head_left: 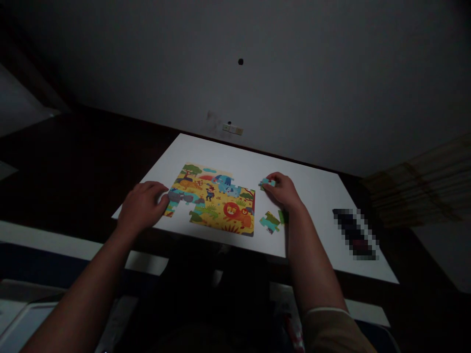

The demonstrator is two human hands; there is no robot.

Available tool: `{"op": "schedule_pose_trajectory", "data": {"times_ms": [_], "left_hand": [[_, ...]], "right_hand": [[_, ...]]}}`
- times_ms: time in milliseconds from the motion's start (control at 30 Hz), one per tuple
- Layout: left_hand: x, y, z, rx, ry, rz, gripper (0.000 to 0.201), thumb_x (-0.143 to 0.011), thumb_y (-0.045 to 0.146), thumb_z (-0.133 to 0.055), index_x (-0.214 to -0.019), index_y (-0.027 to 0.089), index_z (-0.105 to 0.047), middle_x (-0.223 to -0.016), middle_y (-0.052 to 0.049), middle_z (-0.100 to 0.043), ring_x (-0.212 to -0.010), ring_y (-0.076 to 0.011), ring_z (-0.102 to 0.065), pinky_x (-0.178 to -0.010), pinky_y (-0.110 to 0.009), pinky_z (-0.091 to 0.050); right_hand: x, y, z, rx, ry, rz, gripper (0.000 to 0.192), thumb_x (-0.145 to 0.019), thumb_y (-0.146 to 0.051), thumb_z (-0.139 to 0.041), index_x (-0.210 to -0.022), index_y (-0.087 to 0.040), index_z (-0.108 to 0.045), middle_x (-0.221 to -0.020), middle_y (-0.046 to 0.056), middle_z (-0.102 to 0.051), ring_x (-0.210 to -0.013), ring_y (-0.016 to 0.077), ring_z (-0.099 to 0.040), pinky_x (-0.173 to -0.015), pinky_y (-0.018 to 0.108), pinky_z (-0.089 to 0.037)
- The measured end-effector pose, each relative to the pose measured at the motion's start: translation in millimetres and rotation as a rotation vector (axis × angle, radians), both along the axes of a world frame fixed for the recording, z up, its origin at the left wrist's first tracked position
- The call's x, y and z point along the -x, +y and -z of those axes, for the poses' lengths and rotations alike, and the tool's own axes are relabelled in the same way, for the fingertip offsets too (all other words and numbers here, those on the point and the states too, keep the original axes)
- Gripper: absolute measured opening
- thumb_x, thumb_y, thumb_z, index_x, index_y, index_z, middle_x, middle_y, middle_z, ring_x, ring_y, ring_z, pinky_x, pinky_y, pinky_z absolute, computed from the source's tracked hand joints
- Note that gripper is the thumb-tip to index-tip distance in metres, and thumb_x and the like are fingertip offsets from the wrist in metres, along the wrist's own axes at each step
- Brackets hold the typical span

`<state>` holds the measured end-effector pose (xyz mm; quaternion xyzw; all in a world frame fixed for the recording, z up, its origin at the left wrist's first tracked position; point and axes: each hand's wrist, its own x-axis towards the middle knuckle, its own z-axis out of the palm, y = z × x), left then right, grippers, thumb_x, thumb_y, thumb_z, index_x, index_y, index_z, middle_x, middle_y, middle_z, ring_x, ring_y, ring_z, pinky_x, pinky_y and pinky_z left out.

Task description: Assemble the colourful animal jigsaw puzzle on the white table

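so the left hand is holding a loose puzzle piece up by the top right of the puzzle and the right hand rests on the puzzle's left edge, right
Not quite: the hands are swapped. In the head view the right hand holds the loose puzzle piece beside the puzzle, at its upper right, and the left hand rests on its left edge.

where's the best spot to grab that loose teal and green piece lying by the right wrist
Probably by its left and near edges. The loose piece lies flat on the white table, just left of the right hand's wrist, so a pinch from above, coming from the open table edge, looks easiest. That hand already holds another piece.
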<state>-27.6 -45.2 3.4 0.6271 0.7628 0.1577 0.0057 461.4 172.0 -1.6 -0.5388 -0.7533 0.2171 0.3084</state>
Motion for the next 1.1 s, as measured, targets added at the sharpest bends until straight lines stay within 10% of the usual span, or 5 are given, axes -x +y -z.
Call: {"op": "schedule_pose_trajectory", "data": {"times_ms": [267, 467, 633, 1100], "left_hand": [[2, 3, 2.0, -0.008, 0.015, 0.003, 0.059, -0.110, 0.054, -0.048, -0.133, 0.023, -0.092, -0.149, -0.017, -0.087, -0.138, -0.0446, -0.078, -0.118, -0.058, -0.063], [-1, 1, -0.4, -0.015, 0.013, -0.004, 0.052, -0.110, 0.051, -0.053, -0.132, 0.025, -0.092, -0.148, -0.016, -0.088, -0.138, -0.0435, -0.079, -0.116, -0.056, -0.064], [-3, 0, -0.9, -0.012, 0.014, 0.002, 0.051, -0.111, 0.048, -0.053, -0.132, 0.024, -0.092, -0.147, -0.016, -0.088, -0.138, -0.0432, -0.079, -0.115, -0.056, -0.064], [-7, -1, -1.9, -0.037, -0.015, 0.030, 0.048, -0.111, 0.045, -0.056, -0.131, 0.022, -0.094, -0.146, -0.020, -0.088, -0.134, -0.0436, -0.080, -0.117, -0.057, -0.062]], "right_hand": [[29, -13, -6.0, 0.179, 0.388, -0.044, 0.058, -0.079, -0.077, -0.104, -0.106, -0.027, -0.093, -0.105, 0.011, -0.093, -0.098, 0.0355, -0.085, -0.093, 0.053, -0.072], [45, -17, -2.0, 0.195, 0.270, -0.175, 0.039, -0.100, -0.053, -0.086, -0.127, -0.027, -0.096, -0.120, 0.014, -0.094, -0.113, 0.0378, -0.086, -0.104, 0.054, -0.071], [53, -20, 2.3, 0.213, 0.293, -0.169, 0.059, -0.091, -0.041, -0.087, -0.149, -0.028, -0.085, -0.115, 0.010, -0.089, -0.102, 0.0321, -0.084, -0.098, 0.049, -0.072], [90, -5, -26.6, 0.070, -0.015, -0.246, 0.046, -0.105, -0.035, -0.076, -0.144, -0.023, -0.096, -0.138, 0.017, -0.095, -0.121, 0.0396, -0.090, -0.115, 0.054, -0.070]]}}
